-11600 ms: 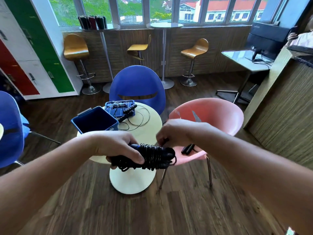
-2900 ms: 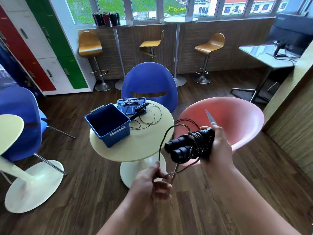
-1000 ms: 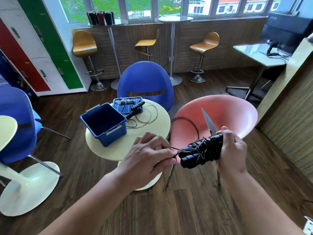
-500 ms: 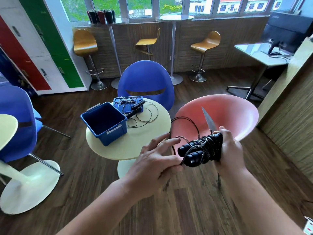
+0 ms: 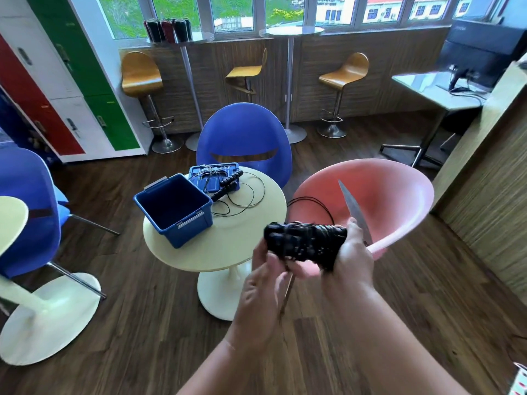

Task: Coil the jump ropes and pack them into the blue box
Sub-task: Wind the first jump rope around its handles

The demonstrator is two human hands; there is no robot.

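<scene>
Right hand [image 5: 355, 255] clamps the jump rope [image 5: 305, 240], left hand [image 5: 262, 289] at 7 o'clock, grip unclear; slack loop [image 5: 308, 198] at 12 o'clock may snag the chair [image 5: 393, 201].

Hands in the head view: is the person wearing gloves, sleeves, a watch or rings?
No. The left hand and right hand are bare, and no sleeve shows right to the frame edge. No watch or wristband shows; rings are too blurred to tell.

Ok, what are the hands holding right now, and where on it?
Both hold the wound jump rope. The right hand grips one end of the bundle; the left hand curls under the other end, too blurred to tell whether it pinches cord or handle.
</scene>
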